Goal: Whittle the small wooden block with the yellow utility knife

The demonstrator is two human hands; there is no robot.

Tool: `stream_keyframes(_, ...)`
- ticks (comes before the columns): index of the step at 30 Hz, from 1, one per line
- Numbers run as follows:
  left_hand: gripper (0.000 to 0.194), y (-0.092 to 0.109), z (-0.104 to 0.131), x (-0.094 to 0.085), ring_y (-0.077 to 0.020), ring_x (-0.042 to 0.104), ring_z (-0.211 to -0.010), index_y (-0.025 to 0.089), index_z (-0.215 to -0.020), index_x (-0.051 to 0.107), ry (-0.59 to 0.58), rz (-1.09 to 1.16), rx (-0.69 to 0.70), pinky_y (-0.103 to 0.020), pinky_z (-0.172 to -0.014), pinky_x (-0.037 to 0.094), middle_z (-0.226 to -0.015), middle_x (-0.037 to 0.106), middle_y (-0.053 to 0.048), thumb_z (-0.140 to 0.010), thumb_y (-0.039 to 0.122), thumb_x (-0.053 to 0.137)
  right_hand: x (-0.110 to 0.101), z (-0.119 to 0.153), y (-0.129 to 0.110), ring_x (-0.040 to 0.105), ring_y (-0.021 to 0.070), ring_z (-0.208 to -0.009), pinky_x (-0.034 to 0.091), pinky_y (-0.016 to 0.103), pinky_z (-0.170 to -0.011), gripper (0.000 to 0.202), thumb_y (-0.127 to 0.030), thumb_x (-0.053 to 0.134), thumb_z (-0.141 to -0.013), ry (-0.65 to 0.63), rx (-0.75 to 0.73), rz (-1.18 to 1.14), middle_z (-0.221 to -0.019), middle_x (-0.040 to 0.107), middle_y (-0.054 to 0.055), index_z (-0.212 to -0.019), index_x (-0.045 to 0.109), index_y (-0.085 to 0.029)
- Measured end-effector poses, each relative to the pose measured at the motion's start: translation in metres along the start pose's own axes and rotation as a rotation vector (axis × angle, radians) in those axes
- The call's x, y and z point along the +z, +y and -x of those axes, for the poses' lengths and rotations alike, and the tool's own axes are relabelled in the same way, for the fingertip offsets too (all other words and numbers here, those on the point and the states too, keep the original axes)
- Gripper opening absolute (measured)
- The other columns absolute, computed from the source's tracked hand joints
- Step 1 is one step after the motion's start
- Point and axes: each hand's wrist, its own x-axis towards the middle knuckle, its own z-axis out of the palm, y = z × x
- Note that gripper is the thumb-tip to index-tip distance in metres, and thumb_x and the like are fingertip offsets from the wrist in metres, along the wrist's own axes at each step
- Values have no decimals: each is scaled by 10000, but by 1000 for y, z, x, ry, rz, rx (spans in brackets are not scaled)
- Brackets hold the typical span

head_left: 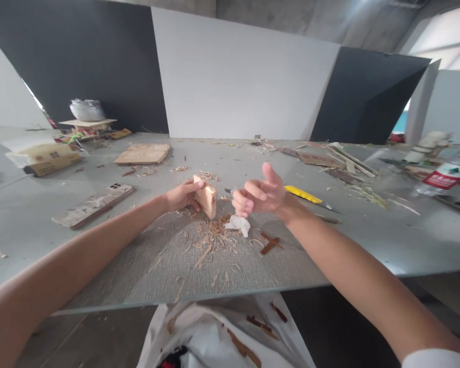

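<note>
A pale carved wood block (207, 200) stands tilted over the middle of the table, with my left hand (187, 196) wrapped around its left side, thumb on top. To the right of it my right hand (259, 193) hangs in the air, thumb raised and fingers loosely bent, holding nothing that I can see. Just below that hand lies a crumpled white tissue (238, 225). Curled wood shavings (214, 240) are scattered under the block and towards the near edge. A yellow utility knife (302, 194) rests behind my right wrist.
A phone (95, 204) lies left of my left forearm. Behind it are a flat wooden board (142, 153) and a yellow box (49, 156). Wood strips (348, 161) and a red-labelled plastic bottle (448, 174) are at the right. A white cloth (214, 332) with bark pieces covers my lap.
</note>
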Motion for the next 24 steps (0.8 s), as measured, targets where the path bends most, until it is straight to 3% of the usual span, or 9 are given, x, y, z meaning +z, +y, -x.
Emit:
stream_keyframes(5,446,2,1,1,-145,624,-670,134,-936,584,21,346,-55,-215,-507,500,-814,668,-94,-738,533,588,10,-8,2,475,197,-714,428,369,-715,729,-899,115,-608,-206,-112,-184,-658,501,53,-550,399,-230)
stream_keyframes(9,426,3,2,2,-154,636,-656,107,-922,603,5,389,-29,-224,-499,508,-794,677,-101,-761,500,573,16,-13,2,451,156,-626,436,334,-670,726,-896,159,-614,-363,-313,-336,-608,481,24,-518,388,-214)
stream_keyframes(12,415,2,1,1,-166,639,-640,103,-903,610,11,408,-37,-246,-500,516,-775,684,-105,-762,491,571,21,-19,1,449,142,-602,436,305,-634,725,-916,274,-546,-534,-480,-441,-579,477,4,-505,416,-206)
stream_keyframes(17,386,0,1,1,-173,640,-654,125,-870,620,8,433,-39,-249,-487,518,-763,685,-84,-738,488,597,34,-29,1,513,159,-664,435,298,-635,649,-857,477,-517,-809,-651,-397,-634,549,26,-562,499,-210)
stream_keyframes(20,357,0,2,1,-161,635,-646,135,-878,615,16,426,-26,-237,-490,514,-748,685,-77,-753,468,587,37,-32,3,528,159,-693,431,305,-648,622,-823,508,-550,-856,-654,-351,-703,580,49,-602,529,-203)
stream_keyframes(24,367,-1,2,1,-146,632,-632,130,-898,610,4,405,-18,-218,-499,505,-738,684,-86,-775,473,557,37,-27,1,531,144,-668,433,294,-635,616,-805,558,-508,-802,-535,-324,-693,598,49,-571,531,-192)
